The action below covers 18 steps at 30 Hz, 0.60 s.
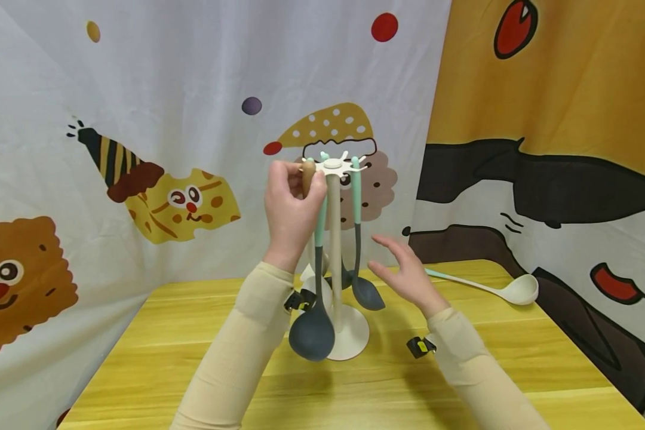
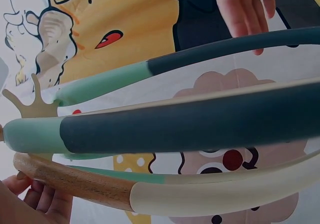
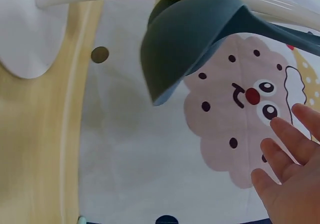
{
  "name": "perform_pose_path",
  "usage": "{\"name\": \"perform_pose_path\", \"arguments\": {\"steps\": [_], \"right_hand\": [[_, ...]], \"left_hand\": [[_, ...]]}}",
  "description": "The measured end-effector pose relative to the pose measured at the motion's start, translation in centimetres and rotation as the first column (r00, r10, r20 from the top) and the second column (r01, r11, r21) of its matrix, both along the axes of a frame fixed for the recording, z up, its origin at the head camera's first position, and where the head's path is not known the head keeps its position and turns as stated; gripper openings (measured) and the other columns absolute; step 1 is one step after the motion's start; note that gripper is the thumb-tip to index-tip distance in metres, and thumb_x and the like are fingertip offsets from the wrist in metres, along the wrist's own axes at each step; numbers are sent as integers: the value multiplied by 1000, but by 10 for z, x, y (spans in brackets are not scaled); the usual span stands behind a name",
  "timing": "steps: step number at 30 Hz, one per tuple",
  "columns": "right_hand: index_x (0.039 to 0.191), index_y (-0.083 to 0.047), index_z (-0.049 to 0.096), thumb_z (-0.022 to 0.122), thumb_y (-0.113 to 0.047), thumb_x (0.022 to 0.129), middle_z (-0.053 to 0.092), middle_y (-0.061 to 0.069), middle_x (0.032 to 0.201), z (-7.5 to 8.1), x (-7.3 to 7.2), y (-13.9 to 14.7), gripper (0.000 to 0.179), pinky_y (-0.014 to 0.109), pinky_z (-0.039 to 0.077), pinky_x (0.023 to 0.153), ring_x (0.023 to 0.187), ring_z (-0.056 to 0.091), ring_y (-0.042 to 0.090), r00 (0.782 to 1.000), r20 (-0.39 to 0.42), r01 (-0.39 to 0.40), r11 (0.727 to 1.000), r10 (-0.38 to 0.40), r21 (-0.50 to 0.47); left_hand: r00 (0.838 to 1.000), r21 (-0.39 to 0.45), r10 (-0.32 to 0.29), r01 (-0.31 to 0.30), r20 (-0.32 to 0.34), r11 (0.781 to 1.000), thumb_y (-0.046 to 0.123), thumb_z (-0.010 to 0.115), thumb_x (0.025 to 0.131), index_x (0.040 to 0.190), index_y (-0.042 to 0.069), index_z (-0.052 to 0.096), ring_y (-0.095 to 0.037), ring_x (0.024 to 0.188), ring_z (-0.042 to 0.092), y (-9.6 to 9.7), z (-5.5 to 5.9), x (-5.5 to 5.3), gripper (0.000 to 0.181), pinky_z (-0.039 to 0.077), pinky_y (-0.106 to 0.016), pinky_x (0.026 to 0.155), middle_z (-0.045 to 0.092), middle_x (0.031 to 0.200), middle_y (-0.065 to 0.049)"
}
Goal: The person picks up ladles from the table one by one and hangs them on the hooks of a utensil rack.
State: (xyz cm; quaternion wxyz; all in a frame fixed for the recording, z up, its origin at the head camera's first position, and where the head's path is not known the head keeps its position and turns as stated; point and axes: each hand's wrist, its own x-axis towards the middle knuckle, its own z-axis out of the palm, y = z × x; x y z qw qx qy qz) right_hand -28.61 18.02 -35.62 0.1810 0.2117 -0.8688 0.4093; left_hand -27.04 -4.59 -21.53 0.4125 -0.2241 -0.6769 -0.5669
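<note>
My left hand (image 1: 292,209) pinches the wooden handle of a white kitchen utensil (image 2: 90,184) at the top of a cream utensil stand (image 1: 335,251). The lower part of that utensil is mostly hidden, so its kind is unclear. From the stand's hooked top hang a dark grey ladle (image 1: 312,337) with a mint handle, in front, and a pointed dark grey utensil (image 1: 366,294) on the right. Other utensils behind are partly covered. My right hand (image 1: 405,275) hovers right of the stand, fingers spread, touching nothing.
A white ladle (image 1: 518,291) with a mint handle end lies at the back right of the wooden table (image 1: 193,358). The stand's round base (image 1: 355,340) rests mid-table. A printed curtain (image 1: 193,89) hangs close behind the table.
</note>
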Motion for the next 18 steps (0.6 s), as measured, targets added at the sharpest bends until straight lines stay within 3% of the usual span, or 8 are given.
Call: {"name": "perform_pose_path", "arguments": {"steps": [18], "right_hand": [[153, -6, 34, 67, -38, 93, 32, 18, 157, -24, -6, 14, 76, 64, 21, 111, 144, 22, 42, 1000, -20, 1, 990, 2, 143]], "left_hand": [[1000, 7, -6, 6, -4, 1000, 21, 63, 90, 100, 0, 51, -20, 75, 53, 0, 0, 0, 26, 45, -29, 66, 55, 93, -10]]}}
